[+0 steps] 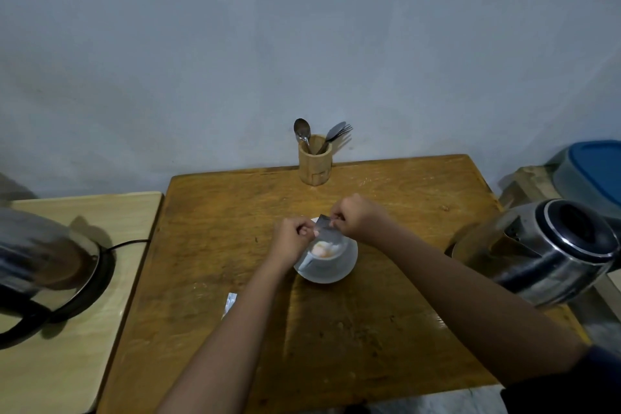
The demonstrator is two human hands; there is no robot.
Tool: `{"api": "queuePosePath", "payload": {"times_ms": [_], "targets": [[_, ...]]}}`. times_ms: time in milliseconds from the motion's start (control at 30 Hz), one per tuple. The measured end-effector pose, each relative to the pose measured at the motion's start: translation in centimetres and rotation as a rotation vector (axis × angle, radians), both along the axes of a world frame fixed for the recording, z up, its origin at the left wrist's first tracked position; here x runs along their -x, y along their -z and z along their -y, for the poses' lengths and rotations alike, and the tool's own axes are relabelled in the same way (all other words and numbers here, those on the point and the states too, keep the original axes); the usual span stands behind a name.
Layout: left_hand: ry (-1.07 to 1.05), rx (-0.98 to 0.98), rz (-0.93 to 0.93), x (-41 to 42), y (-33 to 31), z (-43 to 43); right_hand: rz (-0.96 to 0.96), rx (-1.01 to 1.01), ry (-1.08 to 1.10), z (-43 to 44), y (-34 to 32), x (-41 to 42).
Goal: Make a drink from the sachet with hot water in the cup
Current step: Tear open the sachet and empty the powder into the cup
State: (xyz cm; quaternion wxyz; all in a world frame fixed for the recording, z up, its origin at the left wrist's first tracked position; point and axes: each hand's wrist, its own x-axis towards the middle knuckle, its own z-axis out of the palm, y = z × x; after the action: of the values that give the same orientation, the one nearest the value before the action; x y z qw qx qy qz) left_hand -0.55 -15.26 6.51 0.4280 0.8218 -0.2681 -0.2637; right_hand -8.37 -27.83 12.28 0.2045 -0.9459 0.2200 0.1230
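Observation:
A white cup (331, 267) stands on a white saucer (349, 270) in the middle of the brown wooden table (369, 329). Pale powder with an orange tint lies inside the cup. Both hands hold a small silver sachet (325, 228) tipped over the cup's rim. My left hand (291, 239) pinches its left side. My right hand (359, 217) pinches its upper right corner. A steel kettle (551, 252) sits at the table's right edge.
A bamboo holder (315, 163) with spoons and a fork stands at the table's far edge by the wall. A torn sachet strip (230, 302) lies near my left forearm. Another kettle (40, 272) sits on a base on the pale side table, left. A blue-lidded tub (591, 171) is far right.

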Motion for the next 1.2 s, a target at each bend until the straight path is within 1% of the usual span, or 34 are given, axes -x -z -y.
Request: {"api": "queuePosePath", "payload": {"times_ms": [100, 167, 233, 333, 500, 600, 800, 967, 1133, 1200], "targets": [[0.067, -0.051, 0.037, 0.0, -0.4, 0.1, -0.037, 0.111, -0.069, -0.6, -0.3, -0.1], [0.102, -0.059, 0.068, -0.1, -0.7, 0.1, -0.047, 0.144, -0.095, -0.8, -0.4, -0.2], [0.106, -0.062, 0.094, -0.2, -0.8, 0.0, -0.043, 0.130, -0.096, -0.8, -0.5, -0.2], [0.045, -0.018, 0.084, -0.4, -0.8, -0.3, -0.048, 0.108, -0.091, -0.7, -0.8, -0.1], [0.012, 0.002, 0.091, -0.1, -1.0, -0.5, -0.053, 0.136, -0.110, -0.7, -1.0, -0.1], [-0.012, 0.007, 0.096, 0.0, -1.0, -0.6, -0.054, 0.117, -0.111, -0.7, -1.0, 0.0], [-0.005, -0.020, 0.114, 0.4, -1.5, -0.4, -0.084, 0.166, -0.110, -1.0, -1.2, 0.0], [0.008, 0.021, 0.088, 0.5, -1.8, -0.3, -0.120, 0.106, -0.100, -1.2, -0.8, -0.2], [0.016, 0.009, 0.098, 0.6, -2.1, 0.0, -0.107, 0.200, -0.093, -1.2, -0.9, -0.2], [0.021, 0.012, 0.092, 0.5, -2.2, 0.0, -0.086, 0.198, -0.084, -1.2, -0.7, -0.2]]}}
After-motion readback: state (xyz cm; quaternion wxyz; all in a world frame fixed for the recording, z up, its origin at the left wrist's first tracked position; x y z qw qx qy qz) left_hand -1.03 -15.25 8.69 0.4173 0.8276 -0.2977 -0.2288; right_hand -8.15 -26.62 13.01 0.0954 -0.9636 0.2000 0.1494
